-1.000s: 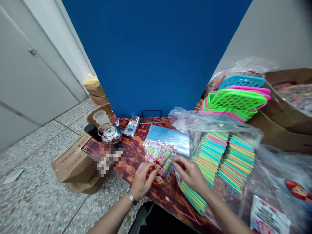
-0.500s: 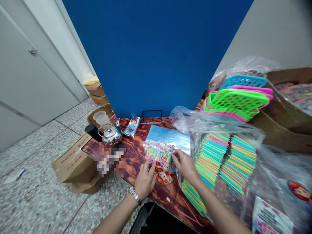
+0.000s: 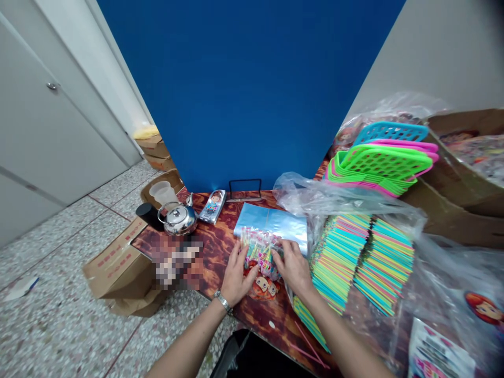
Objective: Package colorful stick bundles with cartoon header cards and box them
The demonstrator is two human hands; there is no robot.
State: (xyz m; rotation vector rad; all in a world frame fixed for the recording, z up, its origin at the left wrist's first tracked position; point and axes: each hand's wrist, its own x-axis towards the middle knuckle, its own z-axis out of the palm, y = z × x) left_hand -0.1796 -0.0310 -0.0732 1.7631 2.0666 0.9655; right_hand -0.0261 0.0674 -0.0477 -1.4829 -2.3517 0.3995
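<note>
On the patterned brown table, a bunch of small clear packets (image 3: 260,254) with pink lettering and yellow-green contents lies between my hands. My left hand (image 3: 237,275) wraps its fingers round the left side of the bunch, thumb at the near edge. My right hand (image 3: 293,266) presses in from the right side, its fingertips bent over the packets. Right behind them lies a stack of silvery-blue plastic bags (image 3: 275,220), partly covered by the packets. Flat cut-outs of red-haired cartoon heads (image 3: 264,287) sit just in front of the packets.
Rows of coloured thin sticks (image 3: 338,262) lie on plastic at the right. Behind them stand stacked green, pink and blue baskets (image 3: 388,160). A steel kettle (image 3: 179,218) and a printed silver pack (image 3: 213,206) are at the left. A blue panel (image 3: 252,94) rises behind the table.
My left hand has moved up and closed round the left side of the packets. The packets are pushed closer together between both hands.
</note>
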